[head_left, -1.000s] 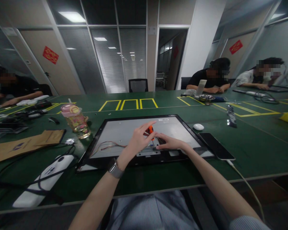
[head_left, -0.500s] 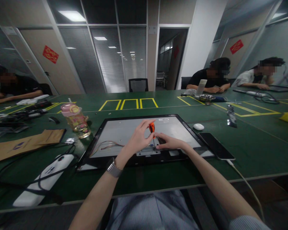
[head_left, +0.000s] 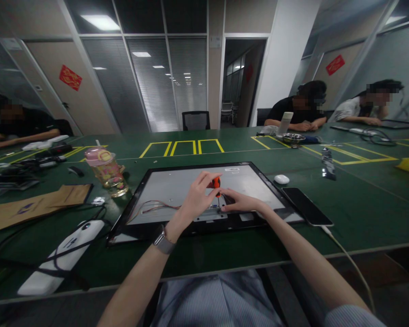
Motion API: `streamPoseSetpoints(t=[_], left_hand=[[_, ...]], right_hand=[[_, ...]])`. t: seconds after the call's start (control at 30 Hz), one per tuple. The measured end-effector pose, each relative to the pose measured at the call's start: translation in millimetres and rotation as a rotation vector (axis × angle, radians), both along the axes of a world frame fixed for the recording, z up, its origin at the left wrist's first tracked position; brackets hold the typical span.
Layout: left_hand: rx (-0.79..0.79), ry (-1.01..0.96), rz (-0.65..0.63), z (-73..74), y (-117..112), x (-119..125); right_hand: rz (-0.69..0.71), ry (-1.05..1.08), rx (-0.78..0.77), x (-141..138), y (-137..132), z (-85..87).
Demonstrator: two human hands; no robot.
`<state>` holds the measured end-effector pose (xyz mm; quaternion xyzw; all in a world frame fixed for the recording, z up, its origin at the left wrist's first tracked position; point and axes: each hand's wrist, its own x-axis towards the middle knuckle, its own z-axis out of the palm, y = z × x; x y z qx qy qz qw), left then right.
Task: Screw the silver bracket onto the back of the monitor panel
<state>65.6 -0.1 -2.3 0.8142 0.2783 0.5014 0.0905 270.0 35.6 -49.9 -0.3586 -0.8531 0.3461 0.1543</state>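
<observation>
A black-framed display panel lies back-up on the green table in front of me. My left hand pinches the orange handle of a small screwdriver, which stands upright with its tip on a small metal bracket near the panel's front edge. My right hand rests on the panel beside the tip, fingers pressed down around the shaft's base. Thin red and white wires run across the panel to the left of my hands.
A pink-lidded bottle, brown paper and a white device with black cables lie at my left. A white mouse and a phone with a cable lie at my right. Other people sit at the far edges.
My left fingers have shifted round the orange handle, which has turned slightly. My right hand has stayed in place.
</observation>
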Motion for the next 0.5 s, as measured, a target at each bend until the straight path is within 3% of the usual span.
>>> streamPoseSetpoints(t=[0.2, 0.37, 0.5], left_hand=[[0.054, -0.212, 0.189, 13.4, 2, -14], [0.167, 0.107, 0.427, 21.1, 10, -48], [-0.044, 0.312, 0.448, 1.5, 34, -99]], right_hand=[[-0.065, -0.042, -0.045, 4, 4, -6.2], [-0.056, -0.067, -0.054, 4, 4, -4.2], [-0.048, -0.066, -0.052, 2, 2, 1.5]])
